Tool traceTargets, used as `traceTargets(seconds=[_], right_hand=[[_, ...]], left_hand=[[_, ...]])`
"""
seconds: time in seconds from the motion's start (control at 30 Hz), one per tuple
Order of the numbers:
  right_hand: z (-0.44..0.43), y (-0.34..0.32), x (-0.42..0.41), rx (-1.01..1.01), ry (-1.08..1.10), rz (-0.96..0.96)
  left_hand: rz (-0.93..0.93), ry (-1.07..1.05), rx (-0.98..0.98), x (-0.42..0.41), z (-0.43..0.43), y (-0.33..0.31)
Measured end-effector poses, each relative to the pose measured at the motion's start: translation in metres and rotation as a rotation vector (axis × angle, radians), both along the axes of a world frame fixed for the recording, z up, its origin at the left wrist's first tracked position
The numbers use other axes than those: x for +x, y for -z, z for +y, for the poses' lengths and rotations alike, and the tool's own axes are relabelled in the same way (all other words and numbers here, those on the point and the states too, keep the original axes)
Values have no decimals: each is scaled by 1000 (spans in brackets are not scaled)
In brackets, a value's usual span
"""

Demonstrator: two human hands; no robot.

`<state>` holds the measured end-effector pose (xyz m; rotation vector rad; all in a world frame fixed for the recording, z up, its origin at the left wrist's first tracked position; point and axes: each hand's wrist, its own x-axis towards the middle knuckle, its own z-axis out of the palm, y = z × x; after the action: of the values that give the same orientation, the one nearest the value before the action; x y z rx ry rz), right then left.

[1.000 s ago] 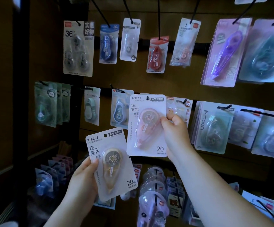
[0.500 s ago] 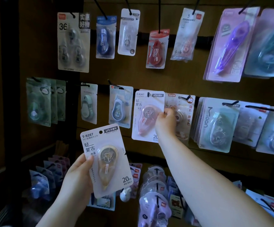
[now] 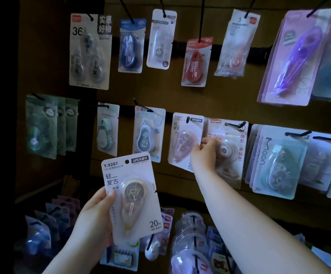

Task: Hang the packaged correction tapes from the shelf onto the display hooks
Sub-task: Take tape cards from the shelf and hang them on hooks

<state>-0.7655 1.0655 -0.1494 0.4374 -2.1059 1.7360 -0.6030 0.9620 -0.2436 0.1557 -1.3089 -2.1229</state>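
Pink tape pack [image 3: 182,141] pinched in right hand [image 3: 204,155], at hook

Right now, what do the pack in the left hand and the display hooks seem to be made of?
The pack in the left hand looks like matte white printed card with a clear, glossy plastic blister: the tape shows through and the dome catches highlights. The display hooks look like thin black wire, probably coated metal, though the dim light leaves that open.
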Motion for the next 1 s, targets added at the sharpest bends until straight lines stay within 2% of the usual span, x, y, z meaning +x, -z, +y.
traceTargets(seconds=[0.13, 0.2, 0.3, 0.43, 0.53, 0.63, 0.77, 1.0], right_hand=[[13, 21, 23, 49, 16, 236], [19, 27, 42, 29, -43, 297], [26, 18, 71, 0, -279, 263], [39, -9, 94, 76, -624, 109], [48, -26, 101, 127, -576, 174], [58, -41, 96, 40, -461, 185], [64, -55, 80, 18, -357, 166], [56, -58, 69, 43, -344, 102]], left_hand=[[9, -7, -25, 8, 9, -5], [15, -8, -49, 12, 14, -10], [17, -1, -88, 19, 24, -21], [14, -14, -158, 26, 43, -38], [3, -43, -221, 26, 56, -49], [-5, -60, -252, 24, 64, -55], [-78, -33, -340, 16, 73, -50], [-44, -106, -317, 7, 68, -47]])
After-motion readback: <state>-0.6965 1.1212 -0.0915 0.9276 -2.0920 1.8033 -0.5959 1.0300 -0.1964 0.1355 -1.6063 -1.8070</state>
